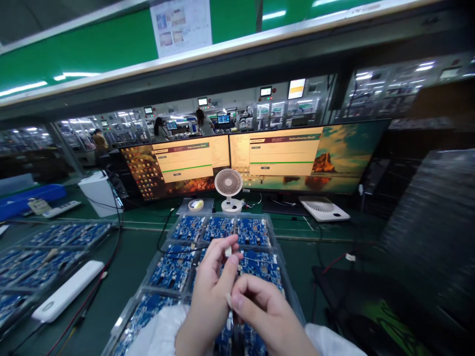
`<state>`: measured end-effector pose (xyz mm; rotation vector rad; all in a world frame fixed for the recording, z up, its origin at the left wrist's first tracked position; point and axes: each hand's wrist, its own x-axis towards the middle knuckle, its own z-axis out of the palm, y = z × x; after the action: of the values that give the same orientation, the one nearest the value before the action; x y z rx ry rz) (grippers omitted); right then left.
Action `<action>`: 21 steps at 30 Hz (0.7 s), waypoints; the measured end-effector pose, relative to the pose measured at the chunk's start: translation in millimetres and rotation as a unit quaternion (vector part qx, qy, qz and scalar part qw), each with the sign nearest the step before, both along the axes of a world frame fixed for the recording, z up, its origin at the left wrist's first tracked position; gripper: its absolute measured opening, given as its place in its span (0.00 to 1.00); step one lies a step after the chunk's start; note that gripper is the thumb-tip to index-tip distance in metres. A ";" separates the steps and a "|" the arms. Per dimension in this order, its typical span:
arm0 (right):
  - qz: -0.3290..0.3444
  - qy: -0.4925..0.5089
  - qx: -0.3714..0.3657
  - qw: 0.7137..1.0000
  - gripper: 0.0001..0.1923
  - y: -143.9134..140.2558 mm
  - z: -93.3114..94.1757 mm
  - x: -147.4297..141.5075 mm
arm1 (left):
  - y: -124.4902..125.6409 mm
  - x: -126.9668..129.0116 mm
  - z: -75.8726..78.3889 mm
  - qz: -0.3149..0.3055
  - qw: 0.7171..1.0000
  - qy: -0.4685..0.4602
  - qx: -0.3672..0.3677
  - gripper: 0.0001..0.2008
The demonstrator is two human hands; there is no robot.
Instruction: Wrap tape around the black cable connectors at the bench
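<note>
While both hands meet above the clear tray (285,277) of blue circuit boards (253,231), the left hand (208,296) pinches a small pale piece (228,251) between thumb and forefinger, fingers closed on it. The right hand (265,309) is curled shut on a second pale sliver (228,299), touching the left. The step in hand appears to be handling or peeling a small tab; the piece is too small to identify. The next move likely calls for a fine, steady pinch directly over the boards. A small white fan (228,185) and two monitors (282,155) stand behind on the green surface (126,277).
</note>
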<state>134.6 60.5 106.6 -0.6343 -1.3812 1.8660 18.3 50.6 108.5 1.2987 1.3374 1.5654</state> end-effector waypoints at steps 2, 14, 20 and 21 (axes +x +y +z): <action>-0.003 -0.003 0.005 1.000 0.25 -0.1 0.3 0.2 | -0.5 -0.2 -1.0 0.001 1.000 0.003 0.003 0.13; -0.024 -0.088 0.057 0.994 0.19 6.2 -1.6 0.8 | -3.7 -0.6 -3.8 0.035 0.994 0.086 0.057 0.15; -0.021 -0.059 0.031 0.998 0.17 6.9 2.5 -0.2 | -6.1 -2.4 2.1 0.062 0.989 0.111 0.078 0.15; -0.029 -0.051 0.026 0.998 0.17 6.3 1.3 -1.0 | -5.6 -3.1 2.8 0.071 0.986 0.122 0.083 0.15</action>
<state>133.6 66.9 107.9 -0.7457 -1.4556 1.7679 15.3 44.9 111.4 1.5684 1.5045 1.6861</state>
